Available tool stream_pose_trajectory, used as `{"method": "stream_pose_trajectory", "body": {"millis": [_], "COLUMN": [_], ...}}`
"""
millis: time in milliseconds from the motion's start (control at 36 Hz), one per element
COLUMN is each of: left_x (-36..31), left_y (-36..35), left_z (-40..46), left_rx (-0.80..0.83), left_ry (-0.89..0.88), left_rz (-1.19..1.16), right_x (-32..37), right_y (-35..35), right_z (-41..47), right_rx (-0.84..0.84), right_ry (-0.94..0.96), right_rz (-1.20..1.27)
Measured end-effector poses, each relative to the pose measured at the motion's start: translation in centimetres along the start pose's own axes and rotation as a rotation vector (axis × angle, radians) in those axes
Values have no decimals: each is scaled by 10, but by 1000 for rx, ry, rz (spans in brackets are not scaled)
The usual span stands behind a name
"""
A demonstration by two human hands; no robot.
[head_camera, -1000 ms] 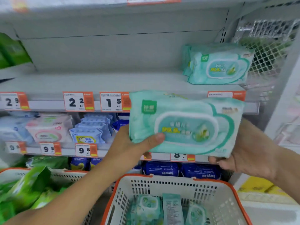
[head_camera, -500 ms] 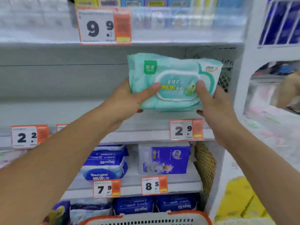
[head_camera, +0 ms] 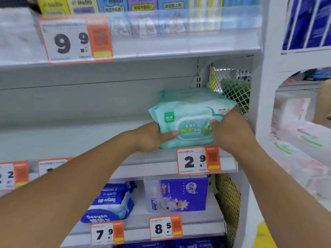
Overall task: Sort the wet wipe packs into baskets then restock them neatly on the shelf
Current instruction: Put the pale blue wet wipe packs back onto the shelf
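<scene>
Soft mint-green plastic wet wipe pack [head_camera: 189, 122] now lowered from mid-air onto grey metal shelf [head_camera: 89, 140], at two o'clock. Left hand [head_camera: 152, 136] and right hand [head_camera: 231, 131] gripping its ends. Placement nearly done; release pending.

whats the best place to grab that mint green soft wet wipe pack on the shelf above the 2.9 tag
Grip the mint green soft wet wipe pack by its two short ends, coming from the open shelf front. It stands front-facing at the grey shelf edge, wide and squashy, with the mesh side panel close on its right. The left hand and right hand hold it about so.
</scene>
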State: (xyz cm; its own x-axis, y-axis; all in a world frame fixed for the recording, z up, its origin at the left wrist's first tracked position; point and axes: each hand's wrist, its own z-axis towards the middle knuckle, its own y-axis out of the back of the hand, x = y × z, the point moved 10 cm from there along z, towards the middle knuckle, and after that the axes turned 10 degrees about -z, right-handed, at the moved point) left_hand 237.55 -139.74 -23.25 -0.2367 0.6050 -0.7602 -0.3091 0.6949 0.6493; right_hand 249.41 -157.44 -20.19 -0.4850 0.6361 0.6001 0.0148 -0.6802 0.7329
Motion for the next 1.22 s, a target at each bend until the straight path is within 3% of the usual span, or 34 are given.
{"method": "stream_pose_trajectory", "body": {"millis": [83,222,333,417,472,500,556,583,639,750,833,917,1000,1056,1111,1167,1222], "left_x": [9,10,5,-5,-19,-28,-29,-14,42,240,322,362,372,373,377,385,396], "left_y": [-1,0,1,17,33,35,15,-6,-61,-210,-265,-300,-329,-338,-338,-332,-328], "left_z": [-4,-2,-6,-20,-58,-88,-162,-191,-216,-251,-318,-364,-376,-371,-364,-361,-364], "left_rx": [21,-52,-82,-326,-623,-769,-931,-921,-721,101,309,477,600,626,633,623,614], "left_ry": [83,72,91,69,-60,-212,-546,-617,-501,375,652,808,839,833,849,859,864], "left_rz": [55,47,250,377,382,322,119,52,74,229,161,221,149,105,99,143,195], "right_x": [8,17,26,34,41,44,45,47,44,-39,-138,-225,-293,-329,-327,-344,-314], "right_y": [-3,-12,-8,-4,1,1,-19,-38,-99,-228,-277,-297,-323,-330,-323,-339,-323], "right_z": [-14,-33,-59,-89,-113,-125,-148,-161,-190,-294,-373,-404,-425,-433,-432,-436,-434], "right_rx": [-15,-15,-110,-217,-270,-260,-69,72,366,1039,1437,1426,1342,1178,1134,1070,1049], "right_ry": [2,76,195,347,505,583,673,703,772,755,497,226,-45,-328,-317,-448,-508], "right_rz": [23,-105,-216,-186,-61,35,195,192,-52,-561,-807,-890,-589,-437,-473,-386,-409]}}
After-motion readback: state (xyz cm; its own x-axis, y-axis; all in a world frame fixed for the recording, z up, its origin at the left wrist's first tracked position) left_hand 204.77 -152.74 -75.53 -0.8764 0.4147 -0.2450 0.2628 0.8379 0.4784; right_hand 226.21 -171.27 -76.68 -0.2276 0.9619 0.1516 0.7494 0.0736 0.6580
